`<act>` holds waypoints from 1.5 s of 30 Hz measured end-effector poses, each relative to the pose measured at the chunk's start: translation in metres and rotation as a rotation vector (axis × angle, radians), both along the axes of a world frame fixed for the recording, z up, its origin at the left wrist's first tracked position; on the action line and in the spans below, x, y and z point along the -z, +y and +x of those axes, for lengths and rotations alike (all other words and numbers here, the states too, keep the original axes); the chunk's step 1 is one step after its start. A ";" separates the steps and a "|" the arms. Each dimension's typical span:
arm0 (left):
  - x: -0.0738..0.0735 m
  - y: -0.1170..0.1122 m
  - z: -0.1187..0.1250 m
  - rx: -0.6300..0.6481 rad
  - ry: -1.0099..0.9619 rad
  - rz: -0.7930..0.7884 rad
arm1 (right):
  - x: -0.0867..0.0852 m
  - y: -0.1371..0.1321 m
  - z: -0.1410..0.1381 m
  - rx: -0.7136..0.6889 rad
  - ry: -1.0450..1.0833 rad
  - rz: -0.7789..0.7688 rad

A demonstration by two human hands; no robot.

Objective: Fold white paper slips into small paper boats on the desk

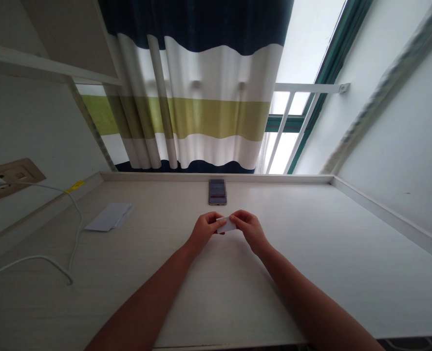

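A small piece of white paper [227, 225] is held between my two hands, above the middle of the white desk. My left hand [205, 228] pinches its left side, thumb on top and fingers partly hidden beneath. On the right, my right hand [250, 228] grips the paper's upper right edge between thumb and fingertips. Just beyond the hands lies a phone [217, 192] with its screen lit, flat on the desk. Whether the paper is folded is too small to tell.
A stack of white paper [108, 217] lies on the left of the desk [328, 273]. A white cable [77, 234] runs from a wall socket [13, 179] across the left side. Low raised edges border the desk, with a striped curtain [216, 73] behind the back one [274, 179].
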State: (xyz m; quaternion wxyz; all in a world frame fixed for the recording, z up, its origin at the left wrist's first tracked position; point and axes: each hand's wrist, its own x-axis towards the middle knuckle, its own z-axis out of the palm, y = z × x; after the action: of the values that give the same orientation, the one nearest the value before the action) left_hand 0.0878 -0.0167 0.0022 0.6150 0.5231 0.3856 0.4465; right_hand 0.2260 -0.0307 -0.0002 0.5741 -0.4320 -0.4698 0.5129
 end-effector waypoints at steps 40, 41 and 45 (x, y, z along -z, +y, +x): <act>-0.009 -0.001 -0.002 -0.073 -0.038 0.007 | -0.007 -0.008 -0.001 -0.029 0.049 -0.017; -0.009 -0.001 -0.002 -0.072 -0.044 0.006 | -0.008 -0.009 -0.001 -0.033 0.044 -0.011; -0.008 -0.001 -0.002 -0.060 -0.055 0.016 | -0.012 -0.012 -0.001 -0.060 0.025 -0.010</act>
State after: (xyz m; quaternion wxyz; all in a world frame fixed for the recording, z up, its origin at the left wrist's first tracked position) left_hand 0.0857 -0.0178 0.0106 0.6075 0.5036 0.3805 0.4823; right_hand 0.2252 -0.0422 0.0119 0.5622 -0.4141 -0.4727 0.5376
